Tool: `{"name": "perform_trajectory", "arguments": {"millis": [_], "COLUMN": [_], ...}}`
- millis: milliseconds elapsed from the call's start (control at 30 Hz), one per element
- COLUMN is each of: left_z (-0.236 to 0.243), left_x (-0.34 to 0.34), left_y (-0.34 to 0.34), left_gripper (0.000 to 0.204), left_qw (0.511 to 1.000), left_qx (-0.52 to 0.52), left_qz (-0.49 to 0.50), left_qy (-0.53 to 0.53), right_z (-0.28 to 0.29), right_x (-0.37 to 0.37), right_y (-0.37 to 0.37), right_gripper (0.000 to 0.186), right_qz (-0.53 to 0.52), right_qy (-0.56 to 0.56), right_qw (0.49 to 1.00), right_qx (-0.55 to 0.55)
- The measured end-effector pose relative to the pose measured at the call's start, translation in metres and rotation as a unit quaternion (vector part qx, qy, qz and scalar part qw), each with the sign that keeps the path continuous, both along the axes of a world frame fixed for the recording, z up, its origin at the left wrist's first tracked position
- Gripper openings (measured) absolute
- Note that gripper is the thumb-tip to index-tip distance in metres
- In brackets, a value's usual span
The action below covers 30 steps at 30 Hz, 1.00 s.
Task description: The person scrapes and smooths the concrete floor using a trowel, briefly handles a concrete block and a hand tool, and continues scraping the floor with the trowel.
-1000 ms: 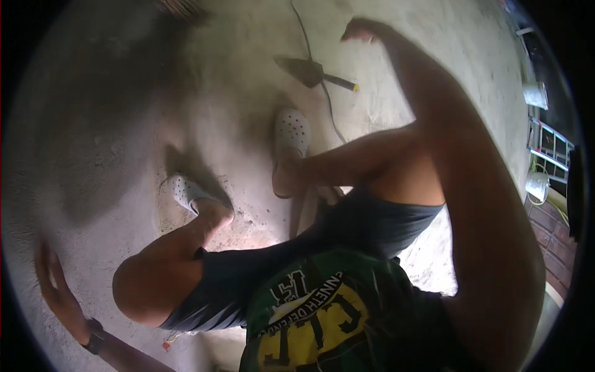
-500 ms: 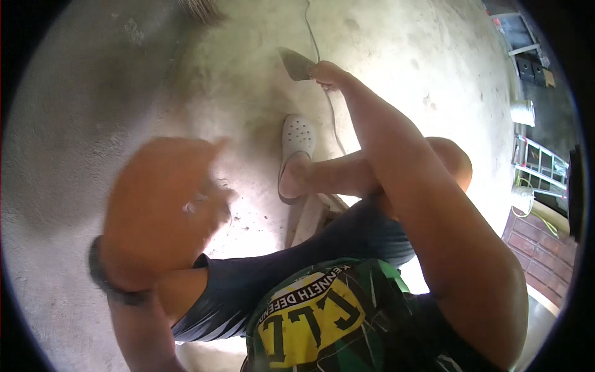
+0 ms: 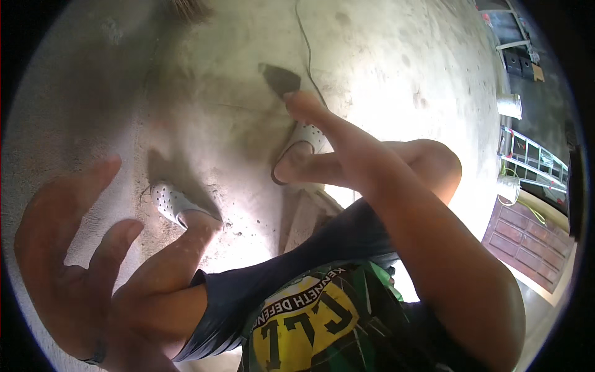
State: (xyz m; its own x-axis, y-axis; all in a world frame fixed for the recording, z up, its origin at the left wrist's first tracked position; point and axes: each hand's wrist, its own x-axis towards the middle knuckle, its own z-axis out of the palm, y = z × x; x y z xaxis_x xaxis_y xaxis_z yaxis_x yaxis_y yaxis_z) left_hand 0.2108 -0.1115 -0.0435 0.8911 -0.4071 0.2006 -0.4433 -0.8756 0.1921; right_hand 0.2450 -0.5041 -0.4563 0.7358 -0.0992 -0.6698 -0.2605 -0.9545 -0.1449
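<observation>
My right hand (image 3: 305, 106) is closed around the handle end of a trowel (image 3: 282, 82). The flat dark blade points up and left above the concrete floor (image 3: 235, 136), and the fingers hide the handle. My left hand (image 3: 68, 248) is held at the far left, close to the view, with nothing in it. Its thumb and fingers are apart and curved. Beyond that hand is a pale clog (image 3: 170, 201) on my left foot. The other clog (image 3: 313, 137) is partly covered by my right forearm.
A wooden piece (image 3: 304, 220) lies between my legs. A thin cord (image 3: 304, 37) runs across the floor past the trowel. Bristles (image 3: 191, 9) show at the top edge. Along the right are a bucket (image 3: 510, 106), a metal ladder (image 3: 533, 158) and a panelled door (image 3: 530, 242).
My left hand has swung out to the left and down, uncovering the left clog. My right hand has come nearer and slightly left with the trowel.
</observation>
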Motion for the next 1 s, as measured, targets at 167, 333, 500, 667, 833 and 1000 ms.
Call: {"name": "perform_trajectory", "arguments": {"millis": [167, 333, 500, 667, 833, 1000], "left_z": [-0.012, -0.041, -0.07, -0.075, -0.061, -0.054], "left_x": [-0.021, -0.053, -0.073, -0.073, -0.069, -0.066], "left_y": [-0.039, -0.069, -0.072, -0.062, -0.056, -0.053], "left_gripper": [0.042, 0.045, 0.051, 0.05, 0.051, 0.051], "left_qw": [0.979, 0.909, 0.832, 0.888, 0.876, 0.883], "left_qx": [0.06, 0.011, 0.056, 0.122, 0.132, 0.113], "left_qz": [-0.147, -0.3, -0.357, -0.333, -0.328, -0.328], "left_qy": [0.125, 0.289, 0.42, 0.294, 0.327, 0.315], "right_z": [0.015, -0.015, 0.007, 0.014, -0.021, 0.026], "right_x": [0.028, 0.024, 0.037, 0.079, 0.06, 0.074], "right_y": [-0.028, -0.026, 0.012, -0.045, -0.005, 0.0], "right_gripper": [0.039, 0.046, 0.053, 0.039, 0.039, 0.062], "right_qz": [-0.143, 0.081, -0.125, -0.045, 0.064, -0.174], "right_qy": [-0.008, -0.091, -0.017, 0.008, -0.031, 0.003], "right_qw": [0.988, 0.993, 0.99, 0.998, 0.997, 0.984], "right_qx": [0.058, -0.002, 0.064, 0.049, 0.02, 0.045]}}
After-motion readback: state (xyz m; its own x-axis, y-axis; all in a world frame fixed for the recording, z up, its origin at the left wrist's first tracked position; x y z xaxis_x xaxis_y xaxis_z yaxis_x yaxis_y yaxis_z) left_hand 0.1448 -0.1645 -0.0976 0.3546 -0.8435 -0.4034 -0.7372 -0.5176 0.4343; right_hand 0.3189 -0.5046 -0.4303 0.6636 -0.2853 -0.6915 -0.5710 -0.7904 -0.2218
